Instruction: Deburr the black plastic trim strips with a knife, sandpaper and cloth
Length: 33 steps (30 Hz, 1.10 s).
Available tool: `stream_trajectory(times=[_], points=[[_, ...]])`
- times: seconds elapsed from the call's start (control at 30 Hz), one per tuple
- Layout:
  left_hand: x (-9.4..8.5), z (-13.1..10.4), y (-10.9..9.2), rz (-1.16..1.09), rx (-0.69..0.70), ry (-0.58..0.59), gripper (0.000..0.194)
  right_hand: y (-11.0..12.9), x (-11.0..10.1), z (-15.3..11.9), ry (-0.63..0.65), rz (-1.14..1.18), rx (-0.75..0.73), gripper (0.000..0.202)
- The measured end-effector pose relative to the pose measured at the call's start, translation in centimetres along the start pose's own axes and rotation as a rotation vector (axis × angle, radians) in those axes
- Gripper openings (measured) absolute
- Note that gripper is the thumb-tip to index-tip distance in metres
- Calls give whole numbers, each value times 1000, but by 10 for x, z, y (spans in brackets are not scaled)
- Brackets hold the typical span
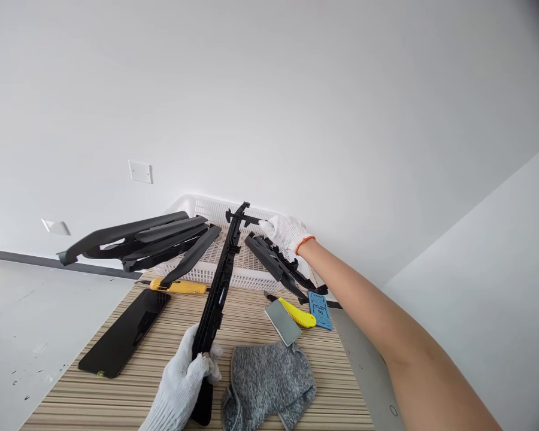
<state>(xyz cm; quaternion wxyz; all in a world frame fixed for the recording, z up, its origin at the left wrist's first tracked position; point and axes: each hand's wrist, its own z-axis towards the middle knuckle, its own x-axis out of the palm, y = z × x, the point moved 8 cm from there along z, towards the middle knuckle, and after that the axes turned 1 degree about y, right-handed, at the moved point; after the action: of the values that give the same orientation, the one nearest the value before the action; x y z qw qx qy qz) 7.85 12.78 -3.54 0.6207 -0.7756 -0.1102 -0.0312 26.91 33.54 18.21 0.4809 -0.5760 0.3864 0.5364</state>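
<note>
My left hand (pixel 186 374), in a white knit glove, is wrapped round the lower end of a long black plastic strip (pixel 220 287). The strip points away from me, its far end over a white basket (pixel 251 279). Near that far end my right hand (pixel 285 232), gloved with an orange cuff, is closed on a small black tool with a crosspiece (pixel 245 218), which touches the strip. Several black plastic parts (pixel 161 236) lie across the basket's left side, and more black parts (pixel 278 263) rest at its right side.
On the striped table (pixel 157 383) lie a black phone (pixel 124 334), a yellow-handled cutter (pixel 184 287), a bright yellow knife (pixel 299 312), a grey flat plate (pixel 282 322), a blue card (pixel 320 310) and a grey cloth (pixel 269 383). A white wall (pixel 269 108) rises behind the basket.
</note>
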Motion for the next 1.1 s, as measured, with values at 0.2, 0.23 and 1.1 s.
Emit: stream_trajectory(times=[0.2, 0.23, 1.1], points=[[1, 0, -1, -2, -4, 13, 41, 1, 2, -1, -22, -25, -47, 47], [0, 0, -1, 6, -1, 14, 41, 1, 3, -1, -27, -21, -39, 49], [2, 0, -6, 113, 37, 32, 29, 5, 5, -13, -28, 153, -21, 68]])
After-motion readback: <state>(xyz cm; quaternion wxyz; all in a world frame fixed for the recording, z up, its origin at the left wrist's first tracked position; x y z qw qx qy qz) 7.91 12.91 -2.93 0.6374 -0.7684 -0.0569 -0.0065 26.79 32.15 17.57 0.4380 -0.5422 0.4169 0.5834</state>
